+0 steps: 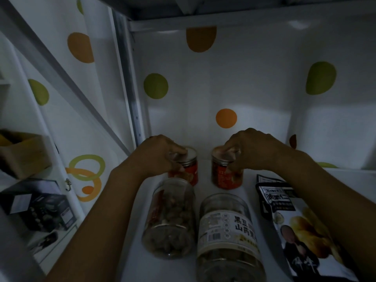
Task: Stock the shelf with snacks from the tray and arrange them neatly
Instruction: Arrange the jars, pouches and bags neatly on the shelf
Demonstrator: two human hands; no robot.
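Where hands point(156, 153) grip: red jars point(226, 171).

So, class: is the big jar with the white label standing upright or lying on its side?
Upright. The white-label jar stands on the shelf, its lid facing up toward the camera.

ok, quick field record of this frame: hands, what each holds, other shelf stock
left hand: fingers on the lid and side of the left red-label jar, upright
right hand: fingers on the lid and side of the right red-label jar, upright
jar spacing: side by side at the back of the shelf, apart
front row: clear nut jar and clear white-label jar, both upright
right side: black-and-yellow snack bag, lying flat
tray: not visible
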